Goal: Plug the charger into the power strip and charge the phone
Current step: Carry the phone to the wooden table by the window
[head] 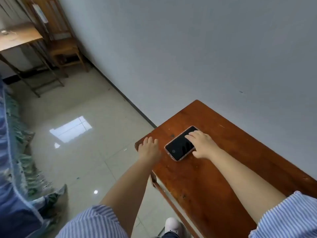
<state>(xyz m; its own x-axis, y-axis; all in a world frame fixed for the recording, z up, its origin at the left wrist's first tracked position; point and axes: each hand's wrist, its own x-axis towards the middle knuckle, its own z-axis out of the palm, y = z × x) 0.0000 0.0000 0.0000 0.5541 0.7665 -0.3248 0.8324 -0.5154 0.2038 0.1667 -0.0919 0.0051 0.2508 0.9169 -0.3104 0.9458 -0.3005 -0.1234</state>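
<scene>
**Phone lying on the desk under the right hand**

A dark-screened phone [181, 145] in a pale case lies flat, face up, near the left end of the reddish wooden desk [231, 152]. The right hand [202, 145] rests on it, fingers spread across the far half of the screen, not gripping. The left hand [149, 146] lies open and flat on the desk's left edge, just beside the phone, holding nothing.

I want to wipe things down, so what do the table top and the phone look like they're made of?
The table top looks like reddish-brown varnished wood, with a dull sheen and scuffed, speckled wear. The phone has a glossy black glass-like face reflecting light, in what seems a clear or pinkish soft case, probably plastic or silicone.
</scene>
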